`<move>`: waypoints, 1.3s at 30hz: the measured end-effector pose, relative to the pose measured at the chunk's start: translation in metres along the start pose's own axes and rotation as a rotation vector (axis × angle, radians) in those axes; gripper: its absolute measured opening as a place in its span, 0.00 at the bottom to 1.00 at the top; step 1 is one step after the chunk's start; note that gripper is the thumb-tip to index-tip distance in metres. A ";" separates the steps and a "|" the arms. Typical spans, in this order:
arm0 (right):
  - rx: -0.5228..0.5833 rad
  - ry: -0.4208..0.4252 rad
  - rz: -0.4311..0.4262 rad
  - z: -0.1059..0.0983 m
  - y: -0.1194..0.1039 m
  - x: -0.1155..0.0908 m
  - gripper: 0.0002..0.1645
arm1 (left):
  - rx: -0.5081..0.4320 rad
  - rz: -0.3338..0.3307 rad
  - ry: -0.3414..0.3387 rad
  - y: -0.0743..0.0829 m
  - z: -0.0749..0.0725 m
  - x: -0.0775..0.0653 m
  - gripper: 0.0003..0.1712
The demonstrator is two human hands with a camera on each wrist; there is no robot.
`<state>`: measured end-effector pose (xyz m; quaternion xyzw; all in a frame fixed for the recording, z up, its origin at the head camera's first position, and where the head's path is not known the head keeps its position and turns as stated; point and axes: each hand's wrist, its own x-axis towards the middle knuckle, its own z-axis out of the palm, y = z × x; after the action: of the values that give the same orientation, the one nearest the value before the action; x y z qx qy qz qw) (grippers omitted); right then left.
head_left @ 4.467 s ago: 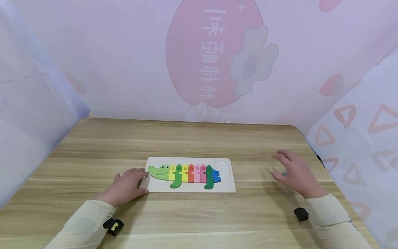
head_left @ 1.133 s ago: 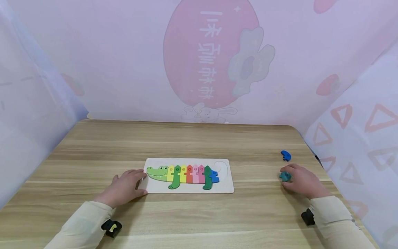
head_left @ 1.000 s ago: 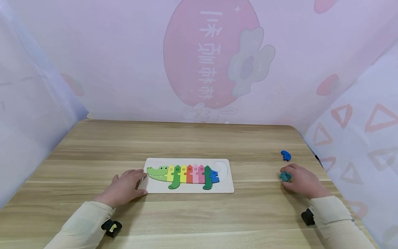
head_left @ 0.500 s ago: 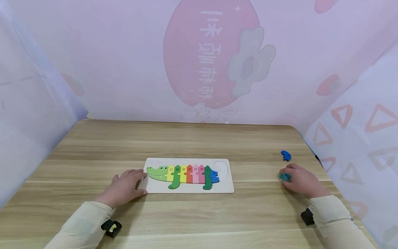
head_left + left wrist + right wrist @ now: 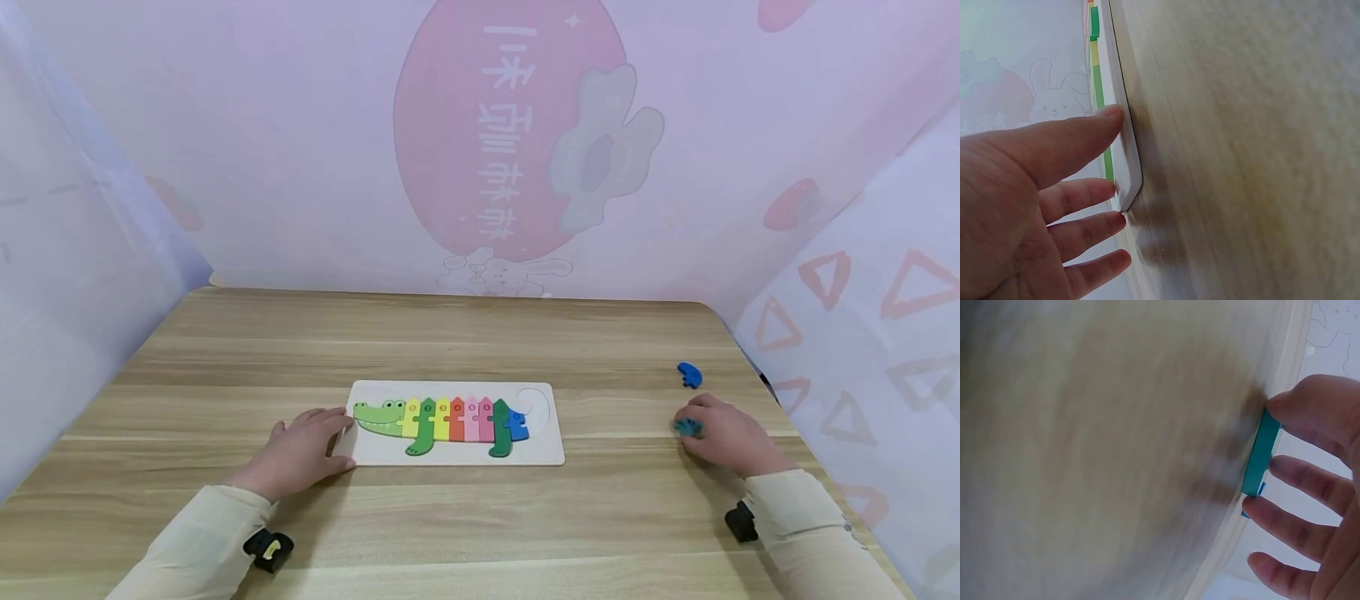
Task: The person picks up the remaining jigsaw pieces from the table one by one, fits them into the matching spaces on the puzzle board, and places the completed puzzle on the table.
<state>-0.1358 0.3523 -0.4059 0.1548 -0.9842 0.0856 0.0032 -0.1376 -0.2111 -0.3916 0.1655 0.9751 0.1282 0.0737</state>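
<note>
A pale puzzle board (image 5: 457,455) with a crocodile of coloured, numbered pieces lies flat on the table. A bare round outline shows at its right end, beyond the blue tail piece in place. My left hand (image 5: 296,454) rests at the board's left end, fingers fairly straight; in the left wrist view the thumb touches its edge. Over on the right, my right hand (image 5: 731,433) pinches a teal puzzle piece (image 5: 1262,453) between thumb and fingertips, low at the table surface. Just beyond that hand lies a loose curved blue puzzle piece (image 5: 690,375). The hand partly covers the teal piece.
The wood-grain table (image 5: 450,533) ends at a back edge against a pink printed curtain (image 5: 315,150). White cloth sides hang at left and right. The right hand and loose blue piece are near the table's right edge.
Since the oldest frame, my right hand has come down from above the table, moved slightly right and taken hold of the teal piece. The blue piece came into sight. My left hand stays put.
</note>
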 end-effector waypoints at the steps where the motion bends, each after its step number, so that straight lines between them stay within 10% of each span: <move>1: -0.002 0.002 -0.004 0.000 0.000 0.000 0.09 | -0.001 -0.001 0.000 0.000 0.000 0.000 0.33; 39: 0.039 0.080 -0.016 -0.017 -0.016 0.018 0.11 | 0.006 -0.004 -0.004 0.000 -0.002 0.000 0.34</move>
<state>-0.1477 0.3345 -0.3855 0.1590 -0.9802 0.1108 0.0402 -0.1378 -0.2112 -0.3895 0.1638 0.9756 0.1249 0.0755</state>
